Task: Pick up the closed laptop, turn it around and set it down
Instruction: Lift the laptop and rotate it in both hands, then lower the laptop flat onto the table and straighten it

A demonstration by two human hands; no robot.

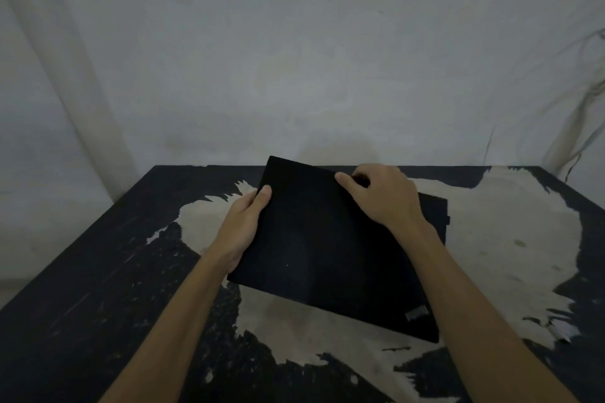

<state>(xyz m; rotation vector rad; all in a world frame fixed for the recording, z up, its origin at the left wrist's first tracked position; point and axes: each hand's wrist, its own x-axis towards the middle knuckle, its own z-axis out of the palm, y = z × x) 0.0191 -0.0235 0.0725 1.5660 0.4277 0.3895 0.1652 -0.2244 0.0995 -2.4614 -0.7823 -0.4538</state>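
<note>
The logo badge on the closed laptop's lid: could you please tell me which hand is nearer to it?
Right. The right hand grips the laptop's far edge, its forearm passing beside the logo badge; the left hand grips the opposite left edge.

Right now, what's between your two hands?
Only the closed laptop: the left hand grips its left edge, the right hand its far edge. The head view shows nothing else between them.
</note>
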